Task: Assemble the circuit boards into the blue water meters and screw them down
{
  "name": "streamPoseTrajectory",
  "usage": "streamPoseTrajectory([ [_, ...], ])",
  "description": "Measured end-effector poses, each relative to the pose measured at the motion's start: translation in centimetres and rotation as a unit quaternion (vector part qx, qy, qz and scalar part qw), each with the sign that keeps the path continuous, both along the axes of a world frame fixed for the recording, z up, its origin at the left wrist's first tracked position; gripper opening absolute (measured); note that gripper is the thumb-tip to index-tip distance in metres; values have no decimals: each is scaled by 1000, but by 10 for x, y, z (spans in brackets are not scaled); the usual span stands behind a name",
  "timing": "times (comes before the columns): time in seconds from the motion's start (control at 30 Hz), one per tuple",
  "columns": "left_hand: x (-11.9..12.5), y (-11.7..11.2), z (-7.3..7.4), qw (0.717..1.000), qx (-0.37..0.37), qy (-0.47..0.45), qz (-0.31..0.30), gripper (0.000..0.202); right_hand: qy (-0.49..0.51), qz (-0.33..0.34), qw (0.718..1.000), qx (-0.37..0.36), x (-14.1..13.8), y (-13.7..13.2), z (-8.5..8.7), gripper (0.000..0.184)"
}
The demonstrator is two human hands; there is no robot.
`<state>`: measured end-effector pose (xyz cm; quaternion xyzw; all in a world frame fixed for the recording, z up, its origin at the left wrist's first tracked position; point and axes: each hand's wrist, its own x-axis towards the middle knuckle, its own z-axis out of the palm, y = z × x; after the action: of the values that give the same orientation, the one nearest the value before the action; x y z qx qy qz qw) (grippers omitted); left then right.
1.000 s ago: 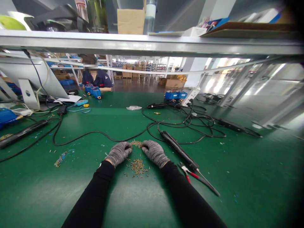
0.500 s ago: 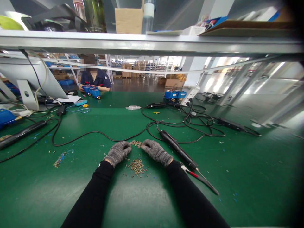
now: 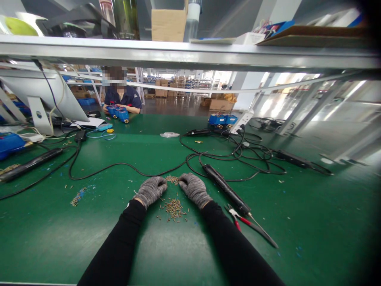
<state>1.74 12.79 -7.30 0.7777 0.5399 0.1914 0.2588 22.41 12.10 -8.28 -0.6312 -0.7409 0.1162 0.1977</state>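
Both hands wear grey knitted gloves and rest low over the green table. My left hand (image 3: 151,190) has its fingers curled and pressed together at the left edge of a small pile of brass-coloured screws (image 3: 172,180). On the pile's other side is my right hand (image 3: 194,188), its fingers likewise bent into a pinch. Whatever the fingertips hold is too small or hidden to make out. Nearer to me, between my forearms, lies a larger, looser heap of similar screws (image 3: 174,208). A few stray ones are scattered around it.
Right of my hands lie a black electric screwdriver (image 3: 228,190) and red-handled pliers (image 3: 235,214). Black cables (image 3: 139,174) cross the table. Further back are blue valve-like units (image 3: 222,120), a power strip (image 3: 242,121) and a co-worker (image 3: 123,99). A shelf (image 3: 190,53) spans above.
The view has shifted slightly, moving the scene a little to the right. My right forearm has moved left, showing more of the pliers. Both hands stay at the small screw pile.
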Motion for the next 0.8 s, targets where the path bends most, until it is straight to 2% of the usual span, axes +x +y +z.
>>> streamPoseTrajectory([
  [0.17, 1, -1, 2, 1000, -3, 1, 3, 24, -31, -28, 999, -11, -7, 3, -1, 22],
  [0.3, 1, 0, 2, 1000, -1, 0, 2, 25, -16, -33, 999, -14, -7, 1, 2, 22],
  [0.5, 3, 0, -1, 1000, 2, -8, 2, 24, 67, 89, 994, -23, 8, -11, 15, 16],
  [0.63, 7, -3, 0, 1000, 7, -11, 10, 25, 69, 68, 995, 3, 8, -8, 8, 18],
  [0.8, 9, -4, 1, 1000, 12, -4, 9, 25, 21, 58, 998, 14, -1, -4, 0, 17],
])
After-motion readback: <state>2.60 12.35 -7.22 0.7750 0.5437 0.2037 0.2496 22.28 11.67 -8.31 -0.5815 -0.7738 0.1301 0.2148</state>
